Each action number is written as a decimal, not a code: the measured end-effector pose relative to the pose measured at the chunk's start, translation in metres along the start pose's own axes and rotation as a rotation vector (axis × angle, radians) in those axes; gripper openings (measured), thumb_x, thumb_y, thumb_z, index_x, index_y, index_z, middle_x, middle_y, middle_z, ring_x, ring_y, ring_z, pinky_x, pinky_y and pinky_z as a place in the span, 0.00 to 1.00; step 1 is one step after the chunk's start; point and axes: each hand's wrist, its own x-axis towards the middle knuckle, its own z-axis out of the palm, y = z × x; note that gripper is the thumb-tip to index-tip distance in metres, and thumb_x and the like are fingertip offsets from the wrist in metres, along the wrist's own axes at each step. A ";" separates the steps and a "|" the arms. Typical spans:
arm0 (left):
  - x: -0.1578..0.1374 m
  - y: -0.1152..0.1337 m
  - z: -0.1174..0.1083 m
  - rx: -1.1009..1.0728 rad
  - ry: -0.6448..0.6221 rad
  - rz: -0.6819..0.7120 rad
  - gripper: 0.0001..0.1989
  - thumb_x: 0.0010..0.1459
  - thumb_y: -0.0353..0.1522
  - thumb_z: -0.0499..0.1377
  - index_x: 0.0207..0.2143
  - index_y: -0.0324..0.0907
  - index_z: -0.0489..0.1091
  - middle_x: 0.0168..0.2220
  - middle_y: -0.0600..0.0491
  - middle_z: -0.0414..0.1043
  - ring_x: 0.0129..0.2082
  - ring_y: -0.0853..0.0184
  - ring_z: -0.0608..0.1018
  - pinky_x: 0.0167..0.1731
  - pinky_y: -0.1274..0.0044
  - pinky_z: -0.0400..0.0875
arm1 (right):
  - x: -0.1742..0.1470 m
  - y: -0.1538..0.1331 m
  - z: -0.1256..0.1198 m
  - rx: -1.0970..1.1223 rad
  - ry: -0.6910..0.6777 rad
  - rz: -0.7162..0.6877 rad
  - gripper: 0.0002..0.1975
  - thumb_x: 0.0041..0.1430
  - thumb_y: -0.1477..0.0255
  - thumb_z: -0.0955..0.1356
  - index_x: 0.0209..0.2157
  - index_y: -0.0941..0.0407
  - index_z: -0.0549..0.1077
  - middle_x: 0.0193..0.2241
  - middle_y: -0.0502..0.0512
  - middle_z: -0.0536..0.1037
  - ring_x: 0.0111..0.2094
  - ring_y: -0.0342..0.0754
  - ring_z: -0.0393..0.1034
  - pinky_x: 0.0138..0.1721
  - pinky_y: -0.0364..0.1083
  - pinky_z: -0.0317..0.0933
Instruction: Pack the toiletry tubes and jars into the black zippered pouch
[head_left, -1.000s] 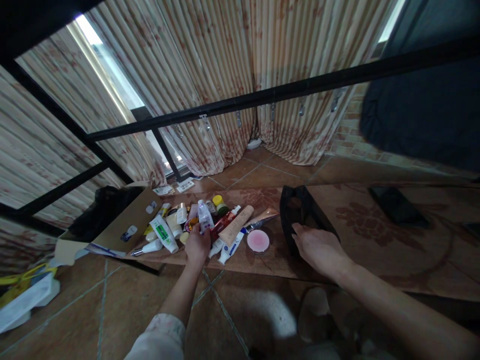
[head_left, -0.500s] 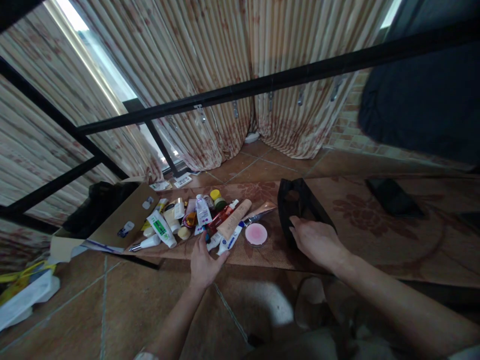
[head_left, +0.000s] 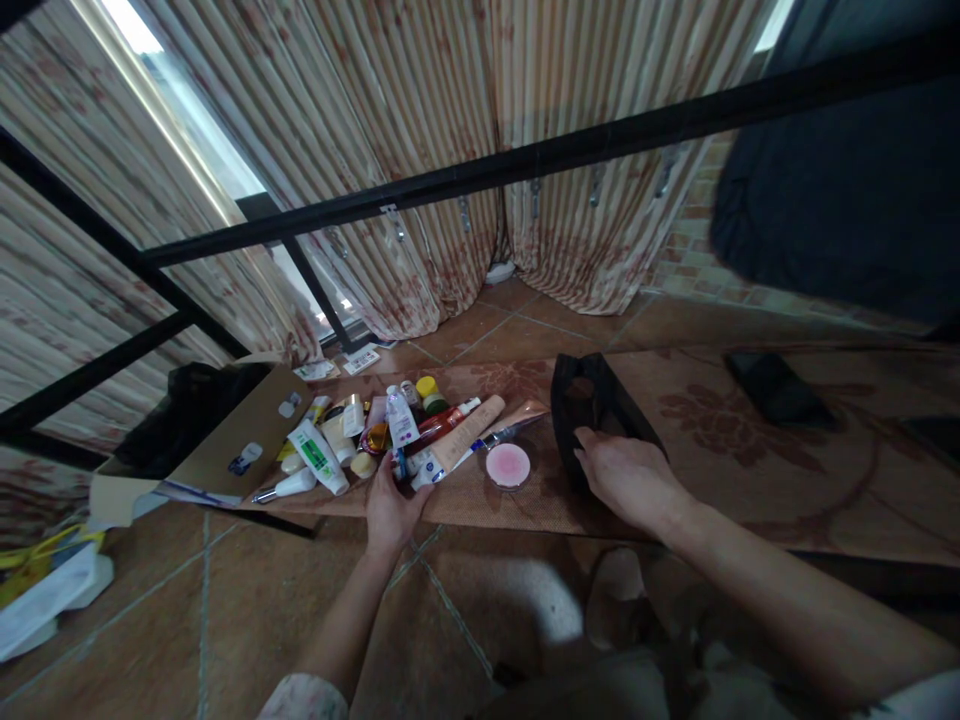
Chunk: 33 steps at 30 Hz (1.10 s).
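At the near edge of a pile of cosmetics, my left hand (head_left: 391, 508) has its thumb and fingers apart. The thumb touches the end of a white and blue tube (head_left: 426, 474); the fingertips are beside small bottles and partly hidden. A beige tube (head_left: 470, 435), a red bottle (head_left: 435, 428) and a white and green tube (head_left: 319, 457) lie in the pile. To its right is a round pink compact (head_left: 508, 466). My right hand (head_left: 626, 475) grips the near rim of a black bag (head_left: 609, 395), whose mouth gapes; some fingers are hidden inside.
An open cardboard box (head_left: 240, 445) with black plastic inside stands at the left end of the cloth-covered bench (head_left: 720, 480). A dark phone (head_left: 780, 388) lies on the right. A black metal bar (head_left: 450, 185) crosses above, in front of striped curtains (head_left: 420, 110).
My left hand has shifted left and slightly away from me, and the white and blue tube has been pushed the same way, under the beige tube. The right hand stays at the bag.
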 end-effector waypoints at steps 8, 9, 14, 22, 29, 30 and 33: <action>0.014 -0.008 0.002 0.038 -0.023 0.004 0.41 0.46 0.45 0.62 0.58 0.38 0.54 0.54 0.40 0.65 0.53 0.52 0.69 0.50 0.64 0.66 | 0.000 0.001 0.002 0.013 0.039 -0.025 0.13 0.64 0.71 0.56 0.44 0.59 0.67 0.33 0.62 0.78 0.33 0.53 0.75 0.29 0.44 0.59; 0.012 -0.007 0.001 0.039 -0.022 0.011 0.40 0.47 0.45 0.62 0.58 0.37 0.54 0.54 0.40 0.65 0.53 0.53 0.69 0.50 0.64 0.66 | 0.000 0.001 0.003 0.013 0.040 -0.023 0.13 0.64 0.71 0.56 0.43 0.59 0.67 0.33 0.62 0.78 0.33 0.53 0.75 0.28 0.44 0.59; 0.002 0.001 -0.003 0.056 0.047 0.034 0.38 0.47 0.43 0.61 0.57 0.37 0.55 0.53 0.40 0.64 0.54 0.52 0.68 0.52 0.63 0.64 | 0.001 0.001 0.004 0.011 0.031 -0.028 0.13 0.64 0.71 0.56 0.44 0.59 0.67 0.34 0.62 0.78 0.33 0.53 0.75 0.29 0.45 0.60; 0.002 0.015 -0.008 0.025 0.093 0.043 0.33 0.51 0.44 0.58 0.55 0.36 0.57 0.53 0.40 0.64 0.55 0.52 0.66 0.53 0.61 0.63 | 0.001 0.001 0.002 -0.004 0.004 -0.013 0.15 0.64 0.71 0.56 0.46 0.59 0.67 0.38 0.64 0.77 0.36 0.52 0.75 0.31 0.44 0.61; -0.010 0.046 -0.016 -0.069 0.133 0.136 0.27 0.55 0.39 0.55 0.56 0.40 0.58 0.54 0.43 0.64 0.55 0.55 0.66 0.55 0.62 0.62 | 0.001 0.000 0.002 0.035 0.027 -0.030 0.14 0.64 0.71 0.56 0.46 0.60 0.66 0.37 0.64 0.77 0.35 0.51 0.75 0.31 0.43 0.61; -0.016 0.055 -0.015 -0.109 0.115 0.160 0.26 0.56 0.38 0.55 0.56 0.40 0.58 0.54 0.44 0.64 0.55 0.56 0.66 0.55 0.62 0.62 | 0.000 0.000 0.002 0.037 0.026 -0.029 0.14 0.64 0.71 0.56 0.45 0.60 0.66 0.37 0.63 0.77 0.34 0.51 0.74 0.31 0.43 0.61; -0.039 0.084 -0.006 -0.209 -0.003 0.266 0.24 0.57 0.36 0.54 0.56 0.42 0.57 0.55 0.45 0.63 0.56 0.58 0.66 0.56 0.63 0.61 | -0.001 -0.002 0.000 0.051 0.033 -0.038 0.14 0.64 0.71 0.56 0.44 0.59 0.67 0.36 0.62 0.77 0.34 0.52 0.74 0.31 0.44 0.61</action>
